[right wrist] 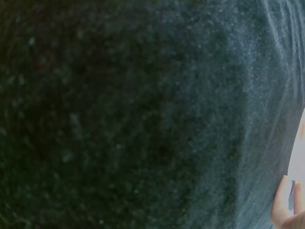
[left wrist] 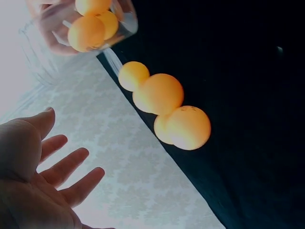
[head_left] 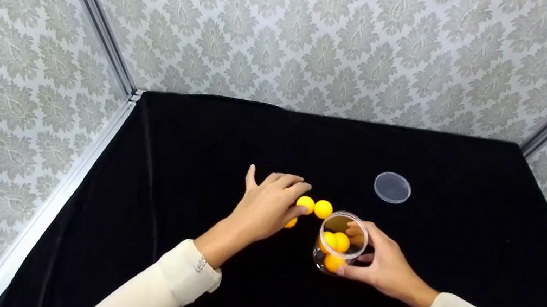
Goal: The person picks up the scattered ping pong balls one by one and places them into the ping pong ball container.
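Jar (head_left: pixel 336 223) in head view, balls (head_left: pixel 334 263) inside: your right hand (head_left: pixel 387 265) grips its side — likely so nothing blocks the top. Left wrist: your left hand (left wrist: pixel 29 188) spreads wide, empty, near loose balls (left wrist: pixel 159 94). Right wrist: mostly cloth (right wrist: pixel 143 114).

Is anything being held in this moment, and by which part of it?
The right hand holds the jar by its side; the left hand holds nothing.
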{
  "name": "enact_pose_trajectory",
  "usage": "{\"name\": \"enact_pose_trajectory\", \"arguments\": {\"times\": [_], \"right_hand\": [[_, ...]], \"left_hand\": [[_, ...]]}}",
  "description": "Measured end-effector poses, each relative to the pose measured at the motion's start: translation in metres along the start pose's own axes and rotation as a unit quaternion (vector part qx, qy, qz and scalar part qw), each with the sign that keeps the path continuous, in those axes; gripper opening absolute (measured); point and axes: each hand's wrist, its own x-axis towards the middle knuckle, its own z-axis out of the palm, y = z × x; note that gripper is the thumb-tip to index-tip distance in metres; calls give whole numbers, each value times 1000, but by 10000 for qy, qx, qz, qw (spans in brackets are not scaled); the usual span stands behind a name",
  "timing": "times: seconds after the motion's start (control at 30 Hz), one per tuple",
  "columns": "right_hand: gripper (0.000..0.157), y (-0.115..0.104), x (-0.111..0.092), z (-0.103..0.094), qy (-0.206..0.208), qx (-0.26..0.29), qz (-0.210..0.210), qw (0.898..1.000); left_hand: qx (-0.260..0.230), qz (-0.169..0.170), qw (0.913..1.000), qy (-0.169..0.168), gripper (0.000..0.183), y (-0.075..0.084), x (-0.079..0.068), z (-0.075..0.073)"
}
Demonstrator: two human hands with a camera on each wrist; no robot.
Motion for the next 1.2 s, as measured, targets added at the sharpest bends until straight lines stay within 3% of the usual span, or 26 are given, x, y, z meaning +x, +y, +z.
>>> {"name": "enact_pose_trajectory", "arguments": {"times": [0.47,0.7,1.2], "right_hand": [[86,-1,0,1,44,-5,-22,10000],[87,0,0,1,36,-5,-13,10000],[85,0,1,0,49,13,-15,10000]], "left_hand": [[154,-563,9982,-139,38,-37,-12,12],[186,-806,9959,-362,42,-53,-19,20],[238,-964,9933,-588,45,-66,-28,34]]}}
